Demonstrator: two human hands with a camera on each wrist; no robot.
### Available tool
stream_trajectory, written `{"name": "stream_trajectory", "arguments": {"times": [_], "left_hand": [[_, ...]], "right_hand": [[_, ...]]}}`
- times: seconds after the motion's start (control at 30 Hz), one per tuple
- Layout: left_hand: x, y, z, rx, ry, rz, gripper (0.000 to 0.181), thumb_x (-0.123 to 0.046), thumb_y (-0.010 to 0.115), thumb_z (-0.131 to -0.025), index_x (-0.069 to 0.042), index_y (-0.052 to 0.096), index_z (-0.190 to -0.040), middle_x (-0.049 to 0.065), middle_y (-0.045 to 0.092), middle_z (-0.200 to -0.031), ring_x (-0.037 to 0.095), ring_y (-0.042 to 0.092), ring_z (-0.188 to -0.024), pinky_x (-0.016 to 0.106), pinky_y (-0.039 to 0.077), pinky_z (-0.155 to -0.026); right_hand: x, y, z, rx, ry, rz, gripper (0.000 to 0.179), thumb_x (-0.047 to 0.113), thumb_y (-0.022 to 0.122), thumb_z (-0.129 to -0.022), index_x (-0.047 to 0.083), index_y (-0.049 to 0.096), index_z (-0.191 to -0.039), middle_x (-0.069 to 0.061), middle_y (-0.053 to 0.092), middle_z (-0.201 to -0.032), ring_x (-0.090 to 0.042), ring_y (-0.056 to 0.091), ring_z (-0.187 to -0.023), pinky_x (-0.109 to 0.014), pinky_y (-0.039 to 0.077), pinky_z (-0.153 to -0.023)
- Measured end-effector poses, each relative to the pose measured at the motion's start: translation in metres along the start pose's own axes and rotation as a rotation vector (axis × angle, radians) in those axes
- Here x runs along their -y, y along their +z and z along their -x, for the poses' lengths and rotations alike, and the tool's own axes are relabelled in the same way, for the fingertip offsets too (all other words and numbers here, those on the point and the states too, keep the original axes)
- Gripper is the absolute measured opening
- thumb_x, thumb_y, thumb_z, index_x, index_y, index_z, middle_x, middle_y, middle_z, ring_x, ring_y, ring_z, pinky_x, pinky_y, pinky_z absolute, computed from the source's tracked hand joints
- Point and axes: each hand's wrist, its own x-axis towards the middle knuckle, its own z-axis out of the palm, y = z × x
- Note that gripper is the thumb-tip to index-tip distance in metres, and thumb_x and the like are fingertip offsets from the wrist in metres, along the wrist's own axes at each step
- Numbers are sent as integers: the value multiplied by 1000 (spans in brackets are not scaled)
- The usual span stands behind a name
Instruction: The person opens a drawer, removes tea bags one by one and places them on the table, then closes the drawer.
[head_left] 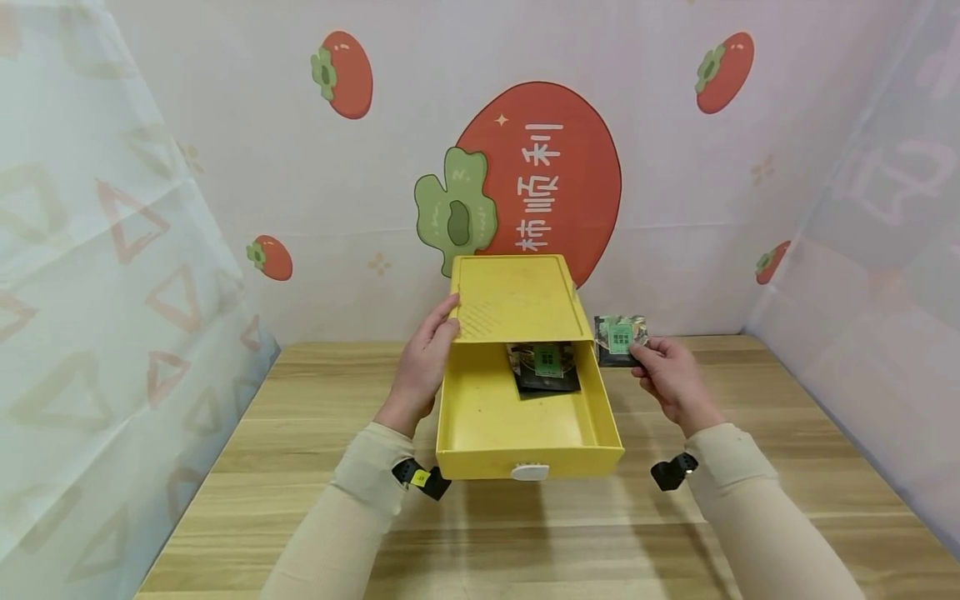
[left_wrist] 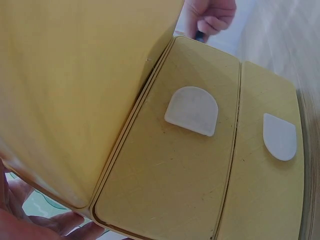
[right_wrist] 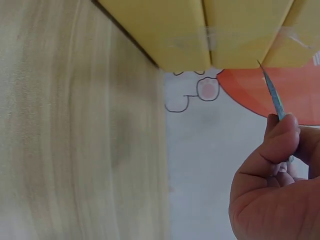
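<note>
A yellow drawer box (head_left: 517, 300) stands on the table with its top drawer (head_left: 495, 425) pulled out. My left hand (head_left: 422, 367) rests against the box's left side, fingertips at the upper edge; in the left wrist view its fingers (left_wrist: 65, 222) lie along the side wall. Beside the box's right side, my right hand (head_left: 675, 383) pinches a flat black-and-green packet (head_left: 615, 337) between thumb and fingers. The right wrist view shows this packet (right_wrist: 272, 92) edge-on. Similar dark packets (head_left: 543, 371) lie at the back of the open drawer, partly under the box's top.
Two closed lower drawers with white pulls (left_wrist: 192, 111) show below the open one. The wood-grain table (head_left: 322, 467) extends to both sides. A cloth backdrop (head_left: 397, 100) with printed persimmons hangs right behind the box, and pale cloth walls flank the table.
</note>
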Motion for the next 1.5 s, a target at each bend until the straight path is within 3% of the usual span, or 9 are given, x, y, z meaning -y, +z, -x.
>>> {"name": "stream_trajectory", "arguments": {"times": [0.1,0.27,0.37,0.73,1.1,1.5], "left_hand": [[0,0,0,0,1,-2,50,-37,42,-111,-29,43,-160,-5,35,-167,19,29,-156,49,25,-127],[0,1,-1,2,2,1,50,-38,43,-110,-28,43,-160,-4,35,-167,19,29,-156,49,25,-127],[0,2,-1,3,1,4,51,-37,43,-110,-28,43,-160,-4,35,-167,20,30,-156,49,25,-127],[0,2,0,-7,-1,4,50,-37,43,-110,-28,43,-160,-4,37,-166,19,30,-155,49,25,-127],[1,2,0,-13,-7,8,49,-35,43,-111,-29,44,-160,-4,38,-166,19,32,-154,49,25,-127],[0,1,1,-15,-2,-6,49,-38,43,-110,-31,44,-159,-5,37,-166,20,32,-154,50,25,-127]], "right_hand": [[-6,3,-3,3,24,5,18,19,57,-108,4,52,-114,9,64,-83,0,61,-71,-14,54,-62],[-13,8,-8,16,56,22,36,17,54,-109,-6,47,-136,5,65,-90,0,62,-75,-15,56,-68],[-16,11,-12,26,67,23,41,13,52,-110,-10,43,-142,3,65,-92,-1,62,-76,-15,57,-70],[-33,16,-22,22,138,54,42,10,53,-109,-13,45,-144,-3,65,-96,-2,65,-78,-18,59,-73],[-43,25,-24,5,142,247,36,8,56,-107,-14,55,-136,-6,65,-94,-7,63,-72,-20,58,-66],[-55,19,-25,-42,199,277,34,7,60,-105,-14,58,-131,-5,66,-85,-5,62,-66,-18,56,-62]]}}
